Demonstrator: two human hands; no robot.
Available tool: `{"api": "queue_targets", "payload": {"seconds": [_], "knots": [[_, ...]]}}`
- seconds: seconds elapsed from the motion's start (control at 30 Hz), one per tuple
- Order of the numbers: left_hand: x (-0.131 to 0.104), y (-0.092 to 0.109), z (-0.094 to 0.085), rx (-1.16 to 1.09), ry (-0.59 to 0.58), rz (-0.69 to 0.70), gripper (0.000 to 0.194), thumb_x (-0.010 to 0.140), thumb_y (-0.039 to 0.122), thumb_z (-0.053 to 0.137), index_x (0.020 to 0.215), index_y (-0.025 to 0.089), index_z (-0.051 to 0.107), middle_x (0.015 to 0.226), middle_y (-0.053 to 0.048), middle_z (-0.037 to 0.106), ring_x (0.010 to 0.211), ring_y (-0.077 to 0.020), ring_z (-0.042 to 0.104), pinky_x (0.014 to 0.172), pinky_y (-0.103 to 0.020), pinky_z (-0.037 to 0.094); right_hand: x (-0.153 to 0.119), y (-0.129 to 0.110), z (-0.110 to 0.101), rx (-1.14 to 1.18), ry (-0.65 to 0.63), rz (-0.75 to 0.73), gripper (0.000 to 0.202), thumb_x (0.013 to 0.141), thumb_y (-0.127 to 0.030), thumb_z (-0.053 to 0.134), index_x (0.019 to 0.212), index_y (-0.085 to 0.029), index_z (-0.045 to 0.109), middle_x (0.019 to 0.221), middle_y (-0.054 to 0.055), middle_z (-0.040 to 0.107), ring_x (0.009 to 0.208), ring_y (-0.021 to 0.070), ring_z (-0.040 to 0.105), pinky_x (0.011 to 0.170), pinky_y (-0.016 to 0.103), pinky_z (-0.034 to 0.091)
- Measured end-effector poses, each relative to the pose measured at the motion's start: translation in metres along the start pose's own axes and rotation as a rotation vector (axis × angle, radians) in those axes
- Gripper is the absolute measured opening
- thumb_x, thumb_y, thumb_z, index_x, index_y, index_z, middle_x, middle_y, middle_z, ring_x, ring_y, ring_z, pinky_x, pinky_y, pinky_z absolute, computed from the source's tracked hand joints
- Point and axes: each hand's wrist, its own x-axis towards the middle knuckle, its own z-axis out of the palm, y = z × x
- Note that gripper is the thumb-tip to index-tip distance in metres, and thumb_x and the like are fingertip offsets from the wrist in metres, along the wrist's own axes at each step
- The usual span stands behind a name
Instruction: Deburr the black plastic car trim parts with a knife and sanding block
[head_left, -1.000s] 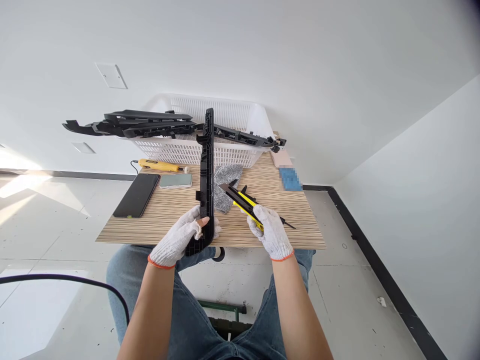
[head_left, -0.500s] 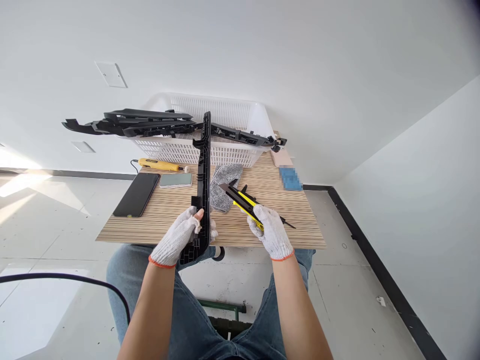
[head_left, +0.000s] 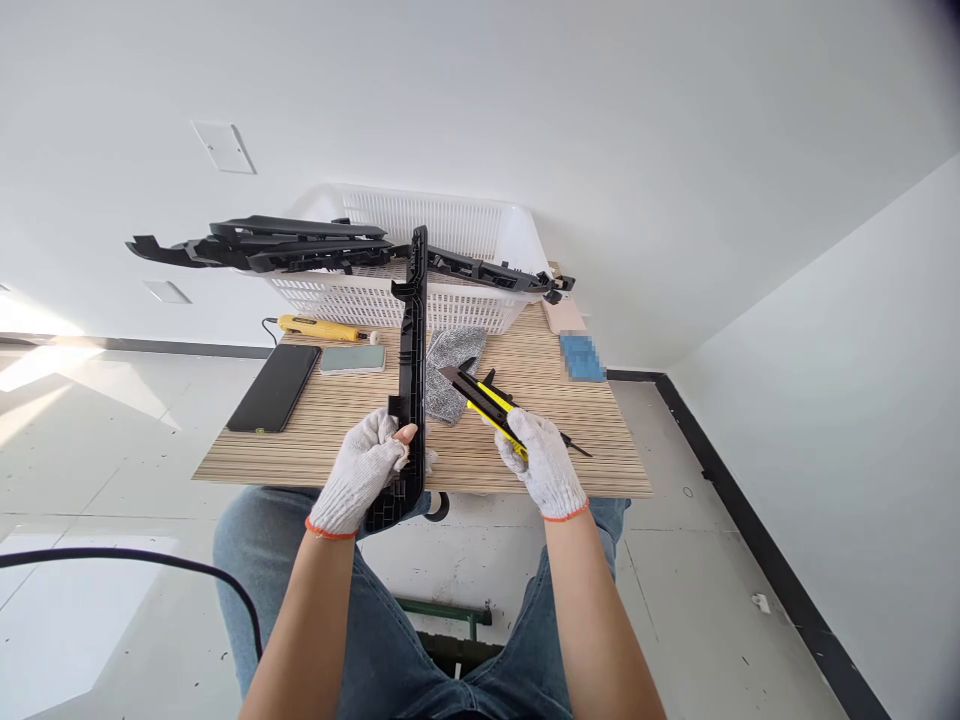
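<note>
My left hand, in a white knit glove with the thumb tip bare, is closed round the lower part of a long black plastic strip. The strip stands nearly upright in view, its ribbed side showing. My right hand, also gloved, grips a yellow and black utility knife. Its blade points up and left toward the strip, and the two are apart. Behind the blade a grey cloth lies on the striped table.
A white basket at the back holds several black plastic parts. On the table's left are a yellow tool, a black phone and a grey-green block. A blurred blue item lies at the right.
My left hand has moved slightly right and down with the black strip. My right hand and the knife have hardly moved.
</note>
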Motion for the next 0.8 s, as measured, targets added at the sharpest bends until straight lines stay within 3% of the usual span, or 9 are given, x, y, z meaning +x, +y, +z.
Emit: {"api": "queue_targets", "payload": {"seconds": [0.13, 0.23, 0.53, 0.67, 0.8], "knots": [[-0.001, 0.002, 0.001, -0.012, -0.005, -0.003, 0.049, 0.069, 0.032, 0.083, 0.061, 0.022, 0.035, 0.044, 0.009, 0.041, 0.037, -0.0039, 0.035, 0.038, -0.016, 0.028, -0.002, -0.002, 0.001, 0.003, 0.004, 0.006, 0.051, 0.056, -0.064, 0.081, 0.061, -0.019, 0.055, 0.057, 0.000, 0.055, 0.044, 0.0059, 0.038, 0.040, 0.021, 0.024], [-0.003, 0.003, 0.001, -0.080, 0.011, 0.007, 0.046, 0.066, 0.025, 0.082, 0.061, 0.022, 0.037, 0.044, 0.010, 0.039, 0.039, -0.0047, 0.041, 0.042, -0.016, 0.034, -0.002, -0.003, 0.002, -0.002, 0.008, 0.012, 0.052, 0.056, -0.063, 0.081, 0.060, -0.019, 0.055, 0.056, 0.000, 0.055, 0.045, 0.0059, 0.038, 0.040, 0.021, 0.025], [0.003, 0.001, -0.004, -0.036, 0.134, -0.032, 0.024, 0.052, 0.028, 0.086, 0.062, 0.017, 0.066, 0.041, 0.006, 0.049, 0.035, -0.0043, 0.035, 0.034, -0.017, 0.026, 0.004, 0.007, 0.002, -0.059, -0.010, -0.019, 0.044, 0.060, -0.057, 0.080, 0.062, -0.019, 0.058, 0.053, -0.001, 0.055, 0.041, 0.0055, 0.038, 0.039, 0.020, 0.027], [0.001, 0.001, -0.006, -0.069, 0.126, -0.042, 0.027, 0.054, 0.027, 0.086, 0.077, 0.016, 0.077, 0.045, 0.006, 0.053, 0.036, -0.0040, 0.035, 0.037, -0.017, 0.028, 0.005, 0.009, 0.005, -0.100, -0.018, -0.022, 0.043, 0.061, -0.057, 0.079, 0.070, -0.017, 0.065, 0.053, -0.001, 0.056, 0.042, 0.0061, 0.039, 0.040, 0.020, 0.028], [-0.004, 0.005, -0.009, -0.075, -0.002, -0.029, 0.050, 0.062, 0.034, 0.087, 0.108, 0.016, 0.078, 0.067, -0.002, 0.069, 0.052, -0.0114, 0.059, 0.042, -0.018, 0.035, 0.004, 0.009, 0.009, -0.125, -0.022, -0.027, 0.047, 0.058, -0.057, 0.081, 0.079, -0.016, 0.069, 0.053, -0.002, 0.056, 0.044, 0.0075, 0.041, 0.040, 0.021, 0.029]]}}
